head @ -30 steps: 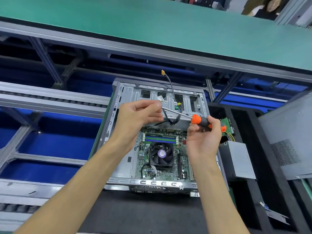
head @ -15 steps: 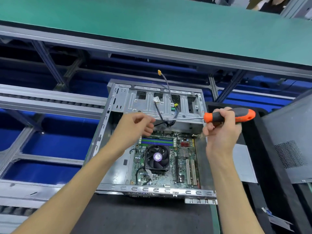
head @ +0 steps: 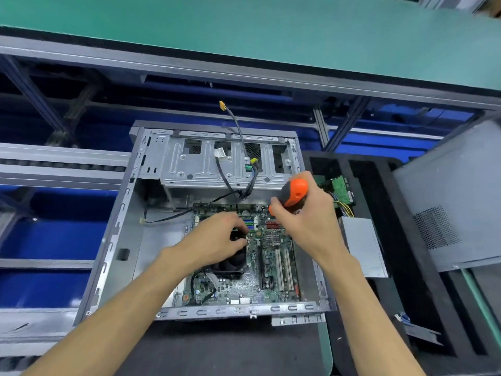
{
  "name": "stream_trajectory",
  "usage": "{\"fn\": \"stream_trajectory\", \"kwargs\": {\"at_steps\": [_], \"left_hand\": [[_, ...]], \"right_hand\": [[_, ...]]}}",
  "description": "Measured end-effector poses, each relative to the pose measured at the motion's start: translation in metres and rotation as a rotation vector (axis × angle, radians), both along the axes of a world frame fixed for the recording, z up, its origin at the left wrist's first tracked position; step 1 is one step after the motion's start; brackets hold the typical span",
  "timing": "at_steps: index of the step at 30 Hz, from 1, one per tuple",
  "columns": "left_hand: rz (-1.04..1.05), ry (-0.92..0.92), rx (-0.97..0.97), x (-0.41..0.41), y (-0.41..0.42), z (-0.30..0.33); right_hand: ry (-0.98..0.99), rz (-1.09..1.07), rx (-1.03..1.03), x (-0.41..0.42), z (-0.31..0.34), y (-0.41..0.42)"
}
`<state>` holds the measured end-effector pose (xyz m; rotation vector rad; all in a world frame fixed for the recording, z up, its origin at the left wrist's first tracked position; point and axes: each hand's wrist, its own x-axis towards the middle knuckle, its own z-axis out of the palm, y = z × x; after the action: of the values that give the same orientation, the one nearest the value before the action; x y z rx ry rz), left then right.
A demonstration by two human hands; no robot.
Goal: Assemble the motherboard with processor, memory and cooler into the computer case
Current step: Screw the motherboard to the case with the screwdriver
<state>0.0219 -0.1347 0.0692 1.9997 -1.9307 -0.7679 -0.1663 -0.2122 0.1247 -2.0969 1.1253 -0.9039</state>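
An open grey computer case [head: 119, 240] lies flat in front of me. Inside it sits a green motherboard [head: 260, 283] with a black fan cooler [head: 230, 264] and blue memory sticks [head: 250, 225]. My left hand [head: 219, 238] rests over the cooler's top, its fingertips pinched at a small screw spot beside the cooler. My right hand [head: 306, 215] grips an orange and black screwdriver [head: 294, 192] that points down at the board; its shaft is hidden behind the hand.
Loose black cables with yellow and green plugs [head: 250, 165] hang from the drive cage [head: 206, 166]. A black foam tray [head: 379, 267] at right holds a silver power supply [head: 363, 245] and a green board [head: 339, 189]. A grey side panel [head: 447, 202] leans far right.
Both hands dropped from above the drive cage down to the motherboard. The screwdriver swung from lying level to pointing down. My left hand moved onto the cooler.
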Motion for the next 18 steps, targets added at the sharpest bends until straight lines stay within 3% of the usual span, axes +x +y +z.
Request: {"fn": "stream_trajectory", "kwargs": {"at_steps": [5,18], "left_hand": [[0.005,0.043,-0.02,0.003,0.001,-0.005],[0.021,0.099,-0.049,0.004,0.002,-0.011]], "right_hand": [[0.112,0.013,0.032,0.002,-0.01,0.002],[0.149,0.004,0.026,-0.002,-0.021,-0.001]]}}
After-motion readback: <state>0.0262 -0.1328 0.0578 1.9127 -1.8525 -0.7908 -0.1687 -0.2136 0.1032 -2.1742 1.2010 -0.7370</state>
